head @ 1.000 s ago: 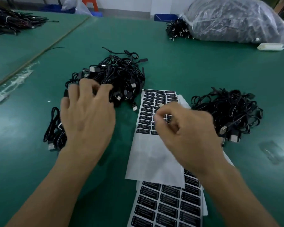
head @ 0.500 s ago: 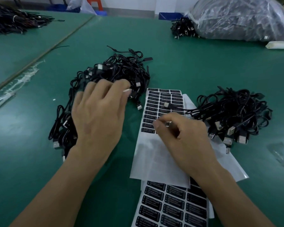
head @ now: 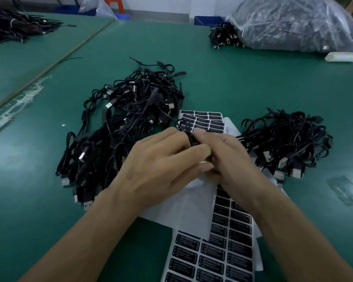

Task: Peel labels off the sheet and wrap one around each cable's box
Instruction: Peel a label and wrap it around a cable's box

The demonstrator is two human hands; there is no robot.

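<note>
My left hand (head: 159,159) and my right hand (head: 230,159) meet over the label sheets, both pinching one black cable's small box (head: 192,139). Its cord (head: 167,117) runs back to the left cable pile (head: 126,123). Whether a label sits between my fingers is hidden. A partly used label sheet (head: 204,121) with black labels lies just beyond my hands. A fuller label sheet (head: 212,259) lies near the front edge, under a blank white backing sheet (head: 183,204).
A second cable pile (head: 285,139) lies to the right on the green table (head: 232,82). Far right are a big plastic bag of cables (head: 293,23), a small cable bundle (head: 224,36) and a white block (head: 341,57). More cables (head: 14,25) sit far left.
My left hand left the left pile and came to the centre, bringing a cable. My right hand lifted from the label sheet and now meets it on the cable's box.
</note>
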